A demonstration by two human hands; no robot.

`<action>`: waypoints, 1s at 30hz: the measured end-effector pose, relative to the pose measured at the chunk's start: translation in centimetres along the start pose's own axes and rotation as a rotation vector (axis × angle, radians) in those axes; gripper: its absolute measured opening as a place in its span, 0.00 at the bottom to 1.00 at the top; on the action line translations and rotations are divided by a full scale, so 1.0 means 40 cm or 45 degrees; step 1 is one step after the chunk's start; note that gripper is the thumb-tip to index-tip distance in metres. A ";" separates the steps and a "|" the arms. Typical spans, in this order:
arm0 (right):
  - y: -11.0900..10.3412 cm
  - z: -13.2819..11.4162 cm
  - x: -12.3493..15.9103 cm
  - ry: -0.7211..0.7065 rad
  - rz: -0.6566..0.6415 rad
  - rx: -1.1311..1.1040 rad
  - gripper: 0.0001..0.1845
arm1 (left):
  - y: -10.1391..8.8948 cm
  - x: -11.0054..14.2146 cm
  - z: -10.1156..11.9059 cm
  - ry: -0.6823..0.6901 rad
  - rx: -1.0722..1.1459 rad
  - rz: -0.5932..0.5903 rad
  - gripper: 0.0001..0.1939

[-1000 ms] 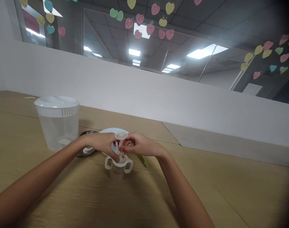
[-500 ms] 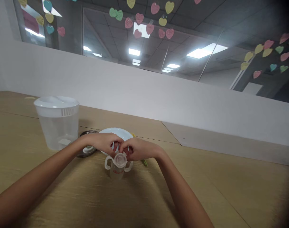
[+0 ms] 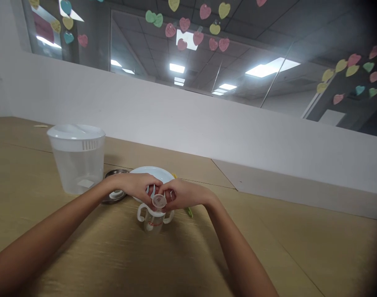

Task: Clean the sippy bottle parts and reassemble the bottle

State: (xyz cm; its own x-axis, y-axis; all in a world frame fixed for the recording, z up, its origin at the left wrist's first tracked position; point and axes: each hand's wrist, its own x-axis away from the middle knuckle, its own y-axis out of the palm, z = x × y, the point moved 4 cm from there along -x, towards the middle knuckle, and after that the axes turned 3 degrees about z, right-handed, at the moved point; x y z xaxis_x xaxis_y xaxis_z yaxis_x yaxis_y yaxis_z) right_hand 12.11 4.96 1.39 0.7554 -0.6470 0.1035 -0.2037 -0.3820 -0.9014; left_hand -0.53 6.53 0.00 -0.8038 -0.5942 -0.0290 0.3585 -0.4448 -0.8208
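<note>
A small clear baby bottle (image 3: 155, 222) with two white side handles stands on the wooden table (image 3: 83, 247). Over its neck I hold a translucent round cap piece (image 3: 159, 201). My left hand (image 3: 135, 186) and my right hand (image 3: 180, 194) meet above the bottle, fingers curled and pinching the cap piece from both sides. Behind my hands lies a pale blue plate (image 3: 151, 172), partly hidden by them.
A clear plastic jug with a white lid (image 3: 77, 159) stands at the left. A small metal dish (image 3: 115, 194) lies by my left wrist. A green item (image 3: 188, 212) pokes out under my right hand. A white partition wall (image 3: 207, 128) runs behind the table.
A second ago the cap piece with its stem was raised above the bottle; it has come down onto the bottle's neck and both hands have closed in around it.
</note>
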 end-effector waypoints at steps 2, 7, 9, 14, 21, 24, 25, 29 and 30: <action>-0.003 -0.003 0.003 0.011 0.003 -0.018 0.13 | -0.001 0.000 -0.001 0.026 0.013 -0.009 0.18; -0.011 -0.002 0.009 0.020 0.019 -0.005 0.13 | -0.004 0.002 -0.007 0.034 -0.021 -0.013 0.20; -0.013 0.002 0.010 0.033 0.017 -0.020 0.14 | -0.005 0.003 -0.008 0.011 -0.035 -0.024 0.21; -0.015 0.000 0.015 0.050 0.014 -0.009 0.15 | -0.009 0.007 -0.002 -0.014 -0.059 -0.031 0.20; -0.010 -0.016 0.015 0.039 -0.016 0.063 0.15 | 0.000 0.009 0.008 -0.075 -0.139 -0.052 0.23; -0.011 -0.011 0.015 0.056 0.007 0.076 0.14 | 0.017 0.004 0.019 -0.026 -0.159 -0.096 0.25; -0.012 -0.009 0.015 0.067 0.023 0.087 0.14 | 0.023 0.002 0.021 -0.002 -0.154 -0.101 0.25; -0.013 -0.004 0.019 0.122 0.069 0.156 0.13 | 0.034 -0.006 0.019 0.022 -0.143 -0.049 0.30; -0.012 -0.004 0.020 0.137 0.080 0.182 0.13 | 0.036 -0.007 0.017 0.018 -0.134 -0.044 0.31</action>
State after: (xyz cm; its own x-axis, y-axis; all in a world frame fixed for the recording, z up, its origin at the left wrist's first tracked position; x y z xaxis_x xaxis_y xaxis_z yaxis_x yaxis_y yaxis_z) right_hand 12.70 4.54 1.98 0.6715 -0.7364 0.0830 -0.1519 -0.2464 -0.9572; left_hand 0.56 5.59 -0.79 -0.8219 -0.5696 -0.0070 0.2788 -0.3915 -0.8769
